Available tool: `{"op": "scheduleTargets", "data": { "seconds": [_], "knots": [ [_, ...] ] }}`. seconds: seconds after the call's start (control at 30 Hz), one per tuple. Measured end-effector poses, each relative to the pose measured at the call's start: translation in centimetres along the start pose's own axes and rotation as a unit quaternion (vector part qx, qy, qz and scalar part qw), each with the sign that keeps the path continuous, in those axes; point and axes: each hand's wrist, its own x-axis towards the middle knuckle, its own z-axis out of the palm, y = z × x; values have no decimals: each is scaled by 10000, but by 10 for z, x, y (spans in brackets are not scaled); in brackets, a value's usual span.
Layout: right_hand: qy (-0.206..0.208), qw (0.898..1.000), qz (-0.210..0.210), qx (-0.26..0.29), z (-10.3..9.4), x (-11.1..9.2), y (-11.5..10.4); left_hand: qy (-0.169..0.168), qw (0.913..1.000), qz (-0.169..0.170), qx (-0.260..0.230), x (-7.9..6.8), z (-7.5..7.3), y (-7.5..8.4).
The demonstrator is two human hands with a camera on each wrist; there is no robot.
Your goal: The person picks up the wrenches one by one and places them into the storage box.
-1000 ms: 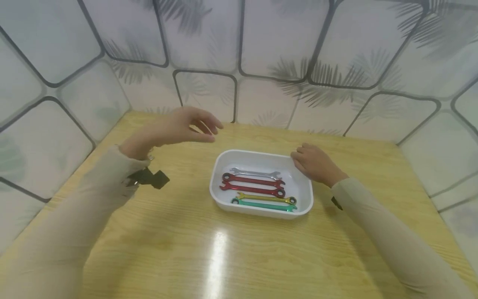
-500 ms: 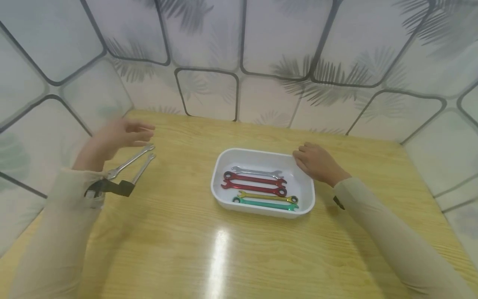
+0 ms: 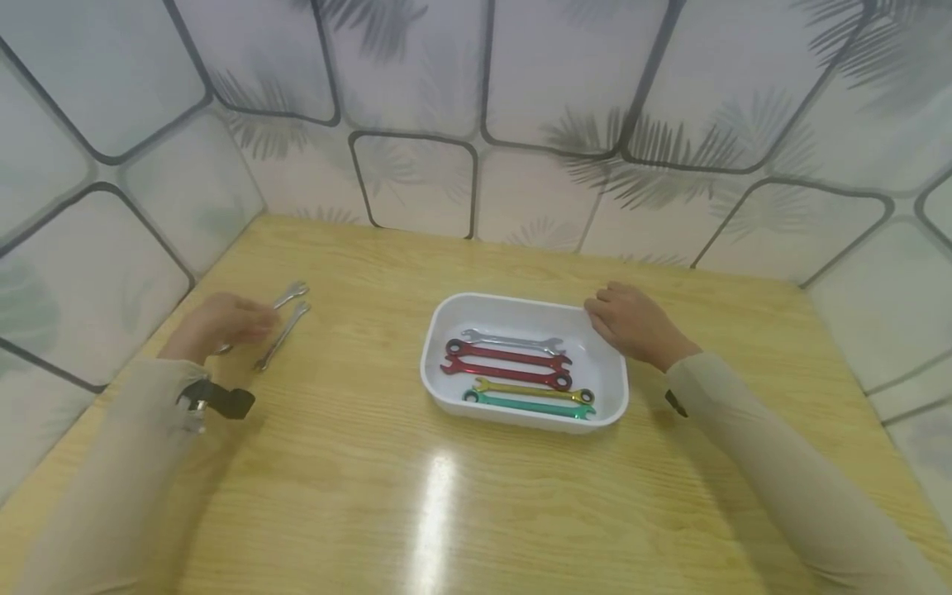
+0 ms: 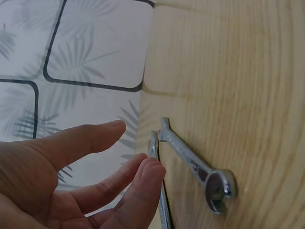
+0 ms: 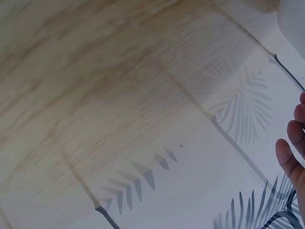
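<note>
My left hand (image 3: 230, 322) is over two silver wrenches at the table's left side. In the left wrist view its thumb and bent fingers (image 4: 150, 181) stand apart, with nothing between them. One wrench (image 4: 190, 160) lies beside the fingertips; the other wrench (image 4: 163, 205) is partly hidden behind them. My right hand (image 3: 635, 326) holds the back right corner of a white tray (image 3: 524, 421), its fingers curled at the rim. Inside the tray lie a silver wrench (image 3: 513, 341), two red wrenches (image 3: 506, 373), a yellow wrench (image 3: 531, 391) and a green wrench (image 3: 528, 406), roughly side by side.
The wooden table (image 3: 357, 496) meets a patterned wall (image 3: 543, 190) behind the tray and along both sides. A bright light reflection crosses the table in front of the tray. The right wrist view shows mostly tabletop and wall, with several fingertips (image 5: 284, 152) at its right edge.
My left hand has swung left from beside the tray and come down over the two silver wrenches, which its arm hid at first. My right hand and the tray have stayed in place.
</note>
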Motion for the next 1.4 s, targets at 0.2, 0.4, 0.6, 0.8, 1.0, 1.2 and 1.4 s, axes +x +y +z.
{"op": "scheduleTargets", "data": {
  "seconds": [0.2,0.4,0.6,0.8,1.0,1.2,1.4],
  "knots": [
    [67,10000,-15,39,-1,-2,-1,121,9986,228,461,3,9,-7],
    [108,9999,-43,29,0,-2,0,540,9928,349,1011,7,16,-10],
    [58,10000,-32,46,0,-2,1,953,9815,423,1605,12,23,-10],
    [-12,10000,-8,16,-1,-1,1,1061,9781,561,1703,15,28,-6],
    [124,9998,-133,75,-1,0,0,1273,9769,751,1543,9,31,-7],
    [145,9998,-145,68,0,-1,0,1468,9693,840,1783,8,30,-11],
    [95,9999,-102,40,-2,-1,1,1449,9632,888,2082,16,30,-9]
  ]
}}
